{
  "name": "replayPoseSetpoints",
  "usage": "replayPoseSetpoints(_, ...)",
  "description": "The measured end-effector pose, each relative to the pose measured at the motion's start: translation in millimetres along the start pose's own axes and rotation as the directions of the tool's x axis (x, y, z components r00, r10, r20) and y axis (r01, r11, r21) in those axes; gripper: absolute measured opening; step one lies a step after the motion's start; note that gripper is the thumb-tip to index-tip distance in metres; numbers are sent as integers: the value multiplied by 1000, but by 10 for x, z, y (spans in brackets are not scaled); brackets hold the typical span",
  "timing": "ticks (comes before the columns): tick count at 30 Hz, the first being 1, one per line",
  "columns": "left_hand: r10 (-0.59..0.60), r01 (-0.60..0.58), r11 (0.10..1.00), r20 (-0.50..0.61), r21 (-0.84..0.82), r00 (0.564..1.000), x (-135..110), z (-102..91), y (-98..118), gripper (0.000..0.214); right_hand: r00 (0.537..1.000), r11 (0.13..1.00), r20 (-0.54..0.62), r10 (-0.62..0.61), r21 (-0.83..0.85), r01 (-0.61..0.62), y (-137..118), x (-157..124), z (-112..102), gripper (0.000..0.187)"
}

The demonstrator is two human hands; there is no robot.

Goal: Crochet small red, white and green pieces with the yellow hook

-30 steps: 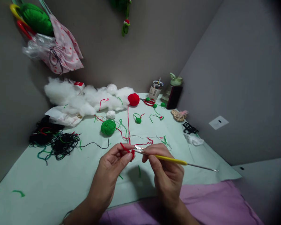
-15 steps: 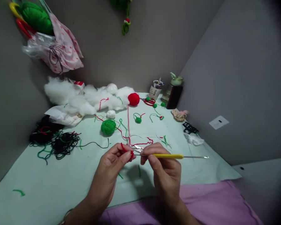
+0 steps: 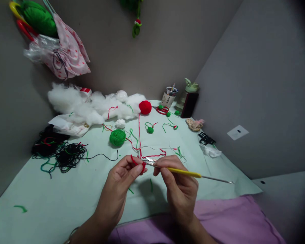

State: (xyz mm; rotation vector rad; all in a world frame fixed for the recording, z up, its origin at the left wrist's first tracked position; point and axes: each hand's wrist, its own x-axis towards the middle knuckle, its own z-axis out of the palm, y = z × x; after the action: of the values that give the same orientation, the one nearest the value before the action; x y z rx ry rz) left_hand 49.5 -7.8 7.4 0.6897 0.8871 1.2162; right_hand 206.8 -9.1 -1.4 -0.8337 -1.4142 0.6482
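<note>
Between the thumb and fingers of my left hand (image 3: pixel 122 179) is a small piece of red yarn work (image 3: pixel 143 167), with a red strand sticking up over the fingers. My right hand (image 3: pixel 180 186) grips a crochet hook (image 3: pixel 184 172) by its yellow handle. One metal end of the hook reaches the red yarn work; the other points right, tilted down. Whether the near tip is inside a stitch is too small to tell. A red strand runs on the table behind my hands, up to a red ball of yarn (image 3: pixel 145 107).
A green ball of yarn (image 3: pixel 117 138) lies beyond my left hand, tangled black yarn (image 3: pixel 69 156) to its left. White stuffing (image 3: pixel 99 106) lines the back. Red-handled scissors (image 3: pixel 162 110), a paper cup (image 3: pixel 168 97) and a phone (image 3: pixel 189 105) stand or lie at the back right.
The crochet hook has tilted, its free right end dropping and shifting right. My right hand has turned slightly with it; my left hand has hardly moved.
</note>
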Motion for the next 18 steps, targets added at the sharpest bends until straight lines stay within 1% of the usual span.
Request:
replayPoseSetpoints(8,35,-35,999,-4,32,999,19,-4,-14,12,997,994,40,-65,-82,68,-25,-7,0,26)
replayPoseSetpoints(13,95,-94,993,-10,78,995,18,-13,-33,11,985,977,82,-154,-137,164,-49,-19,2,33)
replayPoseSetpoints(15,106,-105,991,-11,79,994,17,-14,-37,11,980,972,96,-172,-142,185,-45,-34,15,36)
replayPoseSetpoints(16,105,-104,992,-9,70,994,16,-13,-37,11,981,975,103,-166,-133,179,-37,-41,25,36)
replayPoseSetpoints(18,85,-85,996,7,27,996,16,-7,-32,13,989,989,96,-113,-83,121,-10,-46,45,34)
